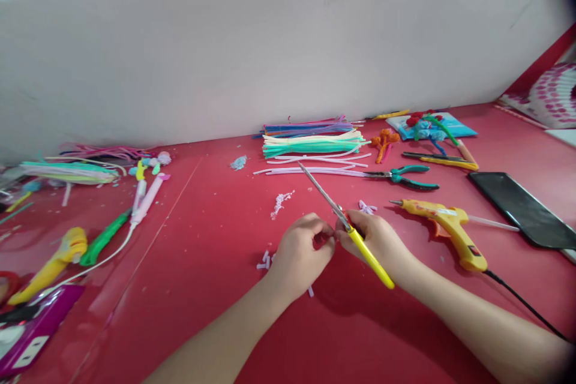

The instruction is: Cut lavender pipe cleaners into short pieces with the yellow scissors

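Close together over the middle of the red table, my two hands nearly meet at the fingertips. My left hand (pixel 299 255) is closed in a pinch, and whatever lies between its fingers is too small to make out. Scissors (pixel 369 257) with yellow handles rest in my right hand (pixel 375 234), their closed-looking blades pointing up and to the left; its thumb and fingertips come together beside my left fingertips. Short lilac pipe cleaner pieces (pixel 265 261) lie by my left hand, partly hidden by it. More lilac pieces (pixel 367 208) sit just beyond my right hand.
Pipe cleaner bundles (pixel 315 144) lie near the grey partition (pixel 270 54). Pliers (pixel 405 176), a yellow glue gun (pixel 445 222) with its cord, and a black phone (pixel 524 207) are on the right. Leftward are a pink glue gun (pixel 148 201) and a green-handled tool (pixel 105 239).
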A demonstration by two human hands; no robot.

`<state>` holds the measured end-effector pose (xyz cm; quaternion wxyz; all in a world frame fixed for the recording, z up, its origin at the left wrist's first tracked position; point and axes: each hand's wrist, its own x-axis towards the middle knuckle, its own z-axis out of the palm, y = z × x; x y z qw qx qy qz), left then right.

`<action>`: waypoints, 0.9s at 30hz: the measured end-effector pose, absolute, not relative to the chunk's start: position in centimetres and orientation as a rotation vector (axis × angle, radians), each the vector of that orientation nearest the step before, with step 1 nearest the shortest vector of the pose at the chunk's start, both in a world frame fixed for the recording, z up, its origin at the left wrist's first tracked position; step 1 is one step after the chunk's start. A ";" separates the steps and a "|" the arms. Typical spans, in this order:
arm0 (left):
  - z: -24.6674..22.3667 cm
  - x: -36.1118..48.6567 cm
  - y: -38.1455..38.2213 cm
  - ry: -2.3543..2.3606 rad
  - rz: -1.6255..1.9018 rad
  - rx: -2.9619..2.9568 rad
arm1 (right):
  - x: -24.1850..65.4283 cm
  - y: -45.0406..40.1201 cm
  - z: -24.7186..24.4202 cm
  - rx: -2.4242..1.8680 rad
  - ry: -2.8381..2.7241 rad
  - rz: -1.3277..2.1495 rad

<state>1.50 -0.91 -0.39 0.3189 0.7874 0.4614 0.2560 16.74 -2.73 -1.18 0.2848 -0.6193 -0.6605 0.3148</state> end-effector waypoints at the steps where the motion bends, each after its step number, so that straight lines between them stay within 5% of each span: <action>1: -0.5 1.5 -0.9 1.216 0.674 2.075 | 16.7 -2.7 -1.2 -1.658 -1.768 0.838; 14: -0.8 1.5 -0.8 1.162 0.712 1.907 | 16.9 -2.7 -1.3 -1.676 -1.815 0.765; 27: -0.5 -0.1 1.2 1.007 1.188 1.088 | 17.8 -2.8 -1.2 -1.931 -2.129 0.293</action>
